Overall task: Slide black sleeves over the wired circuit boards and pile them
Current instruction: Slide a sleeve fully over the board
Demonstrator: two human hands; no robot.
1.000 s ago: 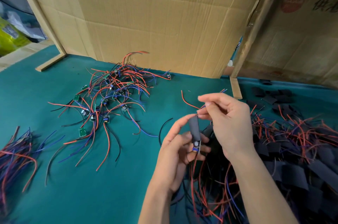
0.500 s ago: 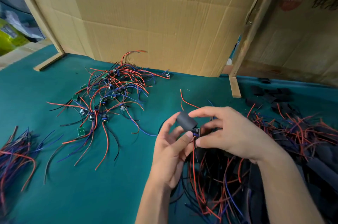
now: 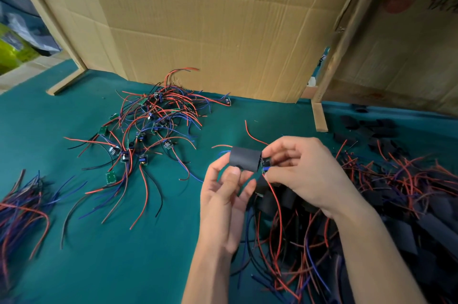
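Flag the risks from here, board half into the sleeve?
1. The circuit board sits only at the mouth of the black sleeve; components on its edge could catch the rim and stall the slide.
2. The left hand holds the sleeve at fingertips only, so a hard push from the right hand might knock it loose.
3. The red wire trails down into the finished pile and could snag there.

We see a worktop covered in teal cloth, with a tangle of bare wired circuit boards lying on it toward the back. A bundle of loose wires lies at its left edge, a pile of sleeved boards spreads over its right side, and loose black sleeves lie at the back right.
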